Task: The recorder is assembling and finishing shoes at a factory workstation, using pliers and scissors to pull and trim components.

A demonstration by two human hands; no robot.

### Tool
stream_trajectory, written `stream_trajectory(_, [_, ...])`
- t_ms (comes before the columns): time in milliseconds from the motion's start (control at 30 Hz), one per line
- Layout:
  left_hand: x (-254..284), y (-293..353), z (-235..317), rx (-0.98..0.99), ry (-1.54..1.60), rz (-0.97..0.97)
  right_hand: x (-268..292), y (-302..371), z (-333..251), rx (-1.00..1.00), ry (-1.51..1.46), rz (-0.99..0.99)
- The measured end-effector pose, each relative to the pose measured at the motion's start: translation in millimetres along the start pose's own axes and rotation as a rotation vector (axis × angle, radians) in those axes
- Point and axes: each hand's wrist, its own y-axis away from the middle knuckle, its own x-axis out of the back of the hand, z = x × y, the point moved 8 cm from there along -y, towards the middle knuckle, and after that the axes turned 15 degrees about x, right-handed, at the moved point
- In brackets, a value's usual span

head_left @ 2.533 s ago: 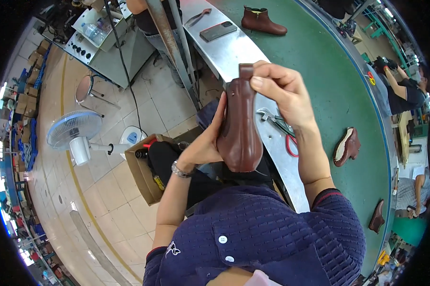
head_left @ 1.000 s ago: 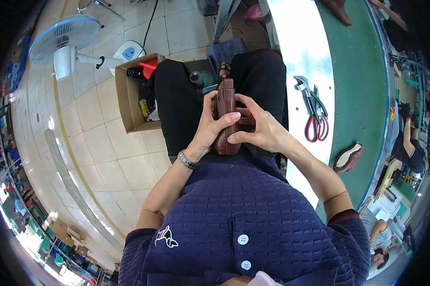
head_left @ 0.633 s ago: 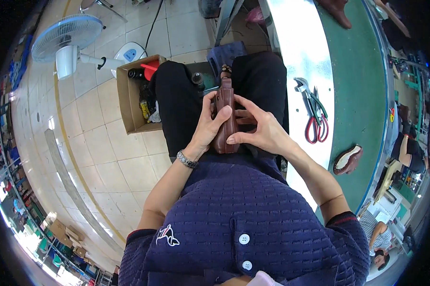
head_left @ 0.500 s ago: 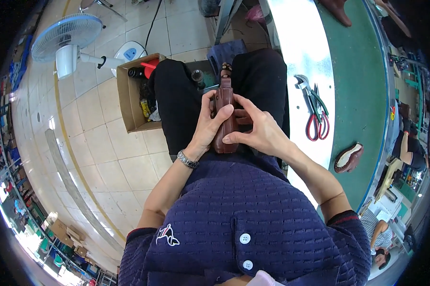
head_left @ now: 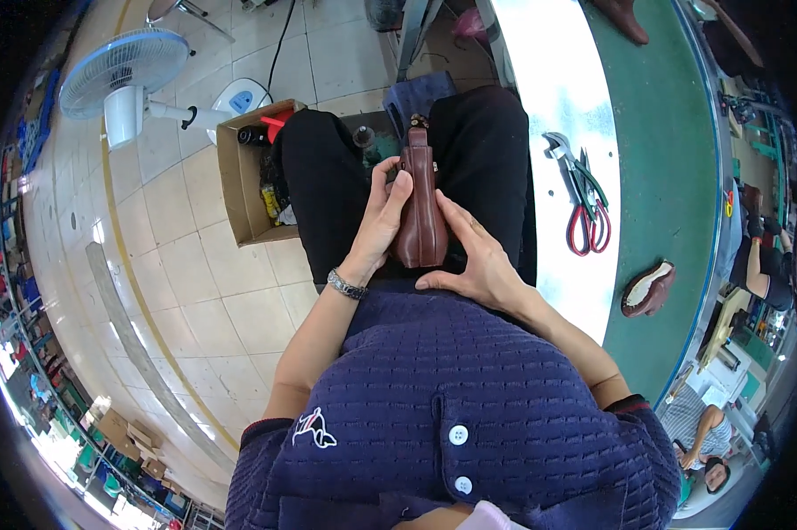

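A brown leather shoe (head_left: 421, 216), with seam lines running down its length, is upright between my thighs, its broad rounded end toward me. My left hand (head_left: 383, 217) grips its left side, thumb along the edge and the other fingers partly hidden behind. At the lower right, my right hand (head_left: 484, 265) has its thumb and fingers apart; its fingertips lie close against the shoe's right side, and whether they touch cannot be told. A small dark knob (head_left: 419, 121) shows beyond the narrow far end.
On the bright metal bench strip at right lie pincers (head_left: 557, 147) and red-handled scissors (head_left: 584, 228). Another brown shoe (head_left: 649, 289) is on the green belt (head_left: 654, 194). At left stand a cardboard box (head_left: 235, 199) of supplies and a fan (head_left: 124, 79). Other people are at the far right.
My right hand has loosened from the shoe and drawn down and right, its thumb off the leather. The shoe has turned slightly in my left hand, its near end shifting away from me.
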Motion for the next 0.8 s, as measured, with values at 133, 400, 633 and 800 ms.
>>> stream_trajectory(133, [0, -5, -2, 0.026, 0.011, -0.003, -3, 1, 12, -0.045, 0.003, 0.101])
stream_trajectory(400, [-21, 3, 54, -0.139, -0.192, -0.139, 58, -18, -2, 0.057, -0.171, 0.438])
stream_trajectory(633, [-15, 75, 93, -0.239, -0.654, 0.033, 94, -62, -28, 0.056, -0.307, 0.528])
stream_trajectory(800, [33, 86, 69, -0.123, -0.322, 0.171, 53, -94, -19, 0.021, -0.255, 0.292])
